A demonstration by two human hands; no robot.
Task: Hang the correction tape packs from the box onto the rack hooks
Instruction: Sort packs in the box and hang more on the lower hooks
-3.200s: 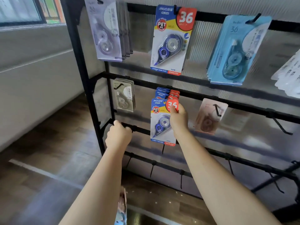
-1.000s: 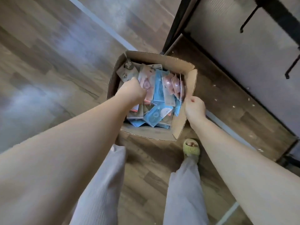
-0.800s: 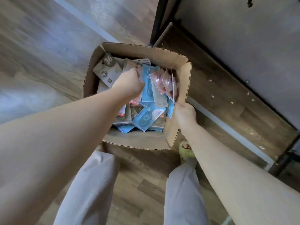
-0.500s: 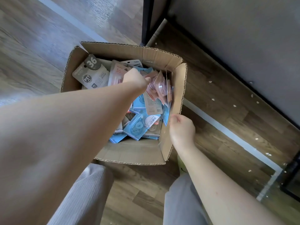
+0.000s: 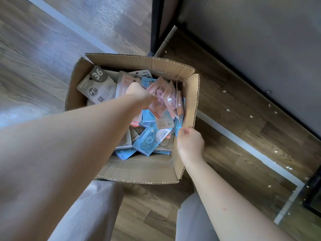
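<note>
An open cardboard box [image 5: 194, 94] stands on the floor, filled with several loose correction tape packs. A grey pack marked 36 [image 5: 97, 84] lies at the far left, blue packs [image 5: 149, 140] near the front, and pink packs [image 5: 167, 100] stand on edge at the right. My left hand [image 5: 139, 94] reaches into the box and grips a pink pack; its fingertips are hidden among the packs. My right hand [image 5: 190, 142] holds the top edge of the box's right wall with curled fingers.
The rack's black post [image 5: 156, 23] rises just behind the box. The rack's wooden base [image 5: 234, 105] and grey back panel [image 5: 251, 40] run along the right. No hooks are in view. My trousered legs [image 5: 90, 214] stand right in front of the box.
I turned from the rack down to the box. My left hand moved rightward across the packs to the pink ones. My right hand stayed on the box's right wall.
</note>
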